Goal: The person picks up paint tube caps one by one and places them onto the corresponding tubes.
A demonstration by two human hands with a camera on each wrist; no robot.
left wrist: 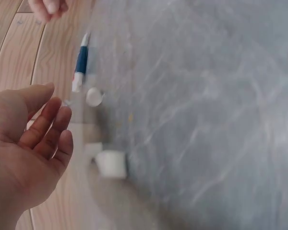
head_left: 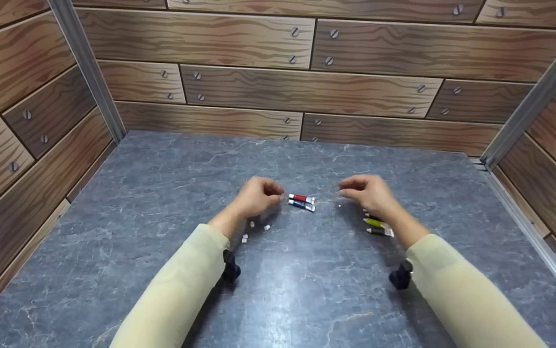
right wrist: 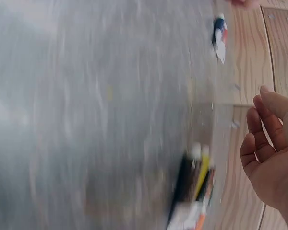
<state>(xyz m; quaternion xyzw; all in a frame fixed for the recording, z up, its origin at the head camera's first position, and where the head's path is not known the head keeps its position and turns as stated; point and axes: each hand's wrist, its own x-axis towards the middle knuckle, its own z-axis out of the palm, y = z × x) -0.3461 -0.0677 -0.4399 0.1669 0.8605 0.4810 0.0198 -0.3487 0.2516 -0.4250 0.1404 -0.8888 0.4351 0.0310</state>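
Side by side between the two hands lie a red paint tube (head_left: 301, 198) and a blue paint tube (head_left: 302, 206), white-capped ends pointing left. My left hand (head_left: 260, 197) hovers just left of the capped ends, thumb near the loosely bent fingers; nothing shows in its grasp in the left wrist view. To the right of the tubes is my right hand (head_left: 367, 193), its fingers likewise loosely bent around nothing visible. Below its wrist lie several more tubes, among them a yellow-green tube (head_left: 374, 223) and a dark tube (head_left: 379, 232), partly hidden by the arm.
Several small white cap-like pieces (head_left: 267, 227) are scattered near the left wrist, and another white piece (head_left: 340, 206) lies near the right fingertips. The grey marbled table (head_left: 278, 299) is bounded by wood-patterned walls (head_left: 239, 87) and metal posts (head_left: 87, 72).
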